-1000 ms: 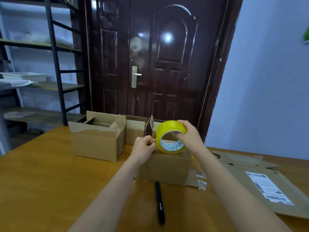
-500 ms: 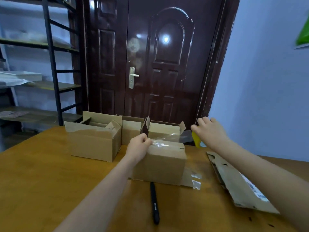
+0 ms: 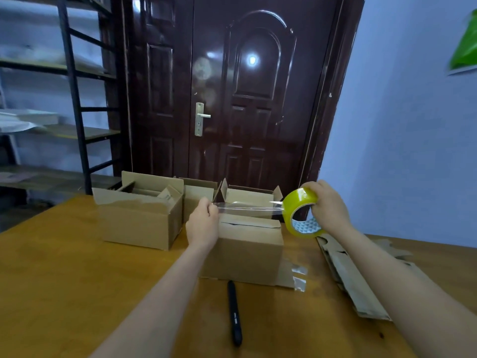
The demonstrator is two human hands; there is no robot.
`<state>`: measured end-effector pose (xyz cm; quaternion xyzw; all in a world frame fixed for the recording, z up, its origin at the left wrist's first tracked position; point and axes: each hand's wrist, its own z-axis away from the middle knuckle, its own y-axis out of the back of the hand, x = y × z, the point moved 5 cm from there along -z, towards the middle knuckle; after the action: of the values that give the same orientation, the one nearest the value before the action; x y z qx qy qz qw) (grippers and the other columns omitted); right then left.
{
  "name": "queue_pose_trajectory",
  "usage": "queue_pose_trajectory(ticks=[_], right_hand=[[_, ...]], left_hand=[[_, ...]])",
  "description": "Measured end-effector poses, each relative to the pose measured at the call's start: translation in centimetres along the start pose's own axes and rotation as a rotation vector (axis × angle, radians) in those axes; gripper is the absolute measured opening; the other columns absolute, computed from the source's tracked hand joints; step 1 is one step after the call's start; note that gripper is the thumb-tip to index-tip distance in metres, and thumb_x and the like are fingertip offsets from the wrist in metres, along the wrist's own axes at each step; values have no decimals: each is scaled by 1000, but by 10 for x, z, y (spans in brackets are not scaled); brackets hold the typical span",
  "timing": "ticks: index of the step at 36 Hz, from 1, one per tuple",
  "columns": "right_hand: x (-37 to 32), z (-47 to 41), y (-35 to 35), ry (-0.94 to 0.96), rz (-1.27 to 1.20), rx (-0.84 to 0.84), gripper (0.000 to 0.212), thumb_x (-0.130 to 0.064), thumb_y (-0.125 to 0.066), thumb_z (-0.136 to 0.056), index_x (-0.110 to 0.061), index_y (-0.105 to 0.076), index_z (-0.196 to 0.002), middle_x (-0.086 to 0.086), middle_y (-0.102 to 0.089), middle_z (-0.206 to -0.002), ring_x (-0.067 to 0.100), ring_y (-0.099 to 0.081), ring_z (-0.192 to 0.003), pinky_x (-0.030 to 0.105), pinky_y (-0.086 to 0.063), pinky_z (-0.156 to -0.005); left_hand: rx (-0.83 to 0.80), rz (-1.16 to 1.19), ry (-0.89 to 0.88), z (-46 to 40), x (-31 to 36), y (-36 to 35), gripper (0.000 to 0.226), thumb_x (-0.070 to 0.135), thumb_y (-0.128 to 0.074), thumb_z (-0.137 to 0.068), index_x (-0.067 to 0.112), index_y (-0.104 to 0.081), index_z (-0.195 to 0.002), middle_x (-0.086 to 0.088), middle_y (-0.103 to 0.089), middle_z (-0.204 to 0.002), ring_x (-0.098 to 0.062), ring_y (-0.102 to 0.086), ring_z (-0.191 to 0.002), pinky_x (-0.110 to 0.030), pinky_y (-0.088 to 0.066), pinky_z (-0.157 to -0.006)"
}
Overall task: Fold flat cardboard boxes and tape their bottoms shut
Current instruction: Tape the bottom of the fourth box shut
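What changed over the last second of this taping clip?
The right hand carried the tape roll rightward off the box, drawing out a clear strip; the left hand still pinches its free end. Pen and other boxes stayed put.

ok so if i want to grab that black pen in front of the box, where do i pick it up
Pinch the black pen at mid-barrel, coming straight down from above. It lies flat on the table with its length running toward the cardboard box, so put the fingers on its left and right sides. Both sides look clear, and a middle hold should keep it level.
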<state>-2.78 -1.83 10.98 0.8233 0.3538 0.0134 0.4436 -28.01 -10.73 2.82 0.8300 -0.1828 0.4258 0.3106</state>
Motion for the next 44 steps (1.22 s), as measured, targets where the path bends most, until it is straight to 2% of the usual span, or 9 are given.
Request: queue_pose_trajectory(ticks=[7,15,19,24,31,34,38,41,44], right_hand=[[-23,-10,-10,133,174,-29,48,8,-53,-79,-14,-55,-121,7,-52,-110,28,-52,-95,28,-32,-60],[-22,-6,-9,259,496,-91,49,10,-51,-81,-10,-51,-125,11,-50,-109,28,-50,-94,31,-33,-65],[-18,0,-7,309,756,-226,38,4,-45,-86,-10,-46,-122,10,-45,-118,30,-47,-104,33,-33,-75],[-22,6,-14,322,799,-256,32,2,-47,-87,-9,-48,-118,11,-46,-118,31,-48,-103,36,-39,-80],[-15,12,-30,295,748,-341,34,-6,-49,-90,-12,-46,-123,8,-45,-121,27,-47,-104,35,-44,-86],[-15,14,-34,293,740,-376,37,-10,-51,-91,-13,-45,-127,8,-44,-124,26,-47,-107,35,-44,-88],[-9,13,-36,281,772,-391,40,-14,-55,-91,-13,-43,-129,8,-44,-126,26,-47,-108,36,-44,-90],[-7,13,-38,296,893,-353,43,-17,-67,-83,-11,-49,-122,8,-50,-117,27,-51,-100,35,-45,-79],[-18,13,-31,333,1027,-285,42,-15,-85,-54,-10,-67,-92,7,-60,-86,26,-56,-72,34,-44,-58]], left_hand=[[114,129,99,-1,-11,3,19,19,-31,-102,10,-44,-92,-5,-66,-82,-18,-64,-76,-29,-52,-63],[103,-30,9,-3,-6,1,17,16,-35,-100,12,-43,-87,1,-62,-76,-16,-60,-68,-30,-49,-56],[70,-84,-21,-4,-5,-2,17,17,-38,-100,10,-47,-88,1,-64,-81,-15,-62,-73,-32,-53,-59],[89,-76,28,-6,-7,-5,17,18,-36,-100,8,-47,-92,-4,-66,-85,-20,-62,-70,-33,-50,-55],[94,-139,120,-11,-2,-2,15,17,-35,-100,6,-45,-95,-10,-59,-82,-17,-54,-65,-23,-36,-48],[75,-154,131,-13,-6,-2,18,17,-35,-100,5,-47,-95,-10,-59,-82,-16,-52,-64,-25,-37,-49],[38,-135,114,-14,-12,-5,19,19,-37,-99,5,-50,-100,-8,-67,-89,-19,-62,-78,-26,-45,-54],[22,-152,104,-15,-11,-7,20,19,-38,-100,4,-51,-104,-5,-67,-90,-16,-62,-77,-19,-39,-50],[54,-138,144,-14,-8,-3,21,17,-38,-100,1,-52,-102,-4,-61,-81,-13,-55,-68,-20,-37,-50]])
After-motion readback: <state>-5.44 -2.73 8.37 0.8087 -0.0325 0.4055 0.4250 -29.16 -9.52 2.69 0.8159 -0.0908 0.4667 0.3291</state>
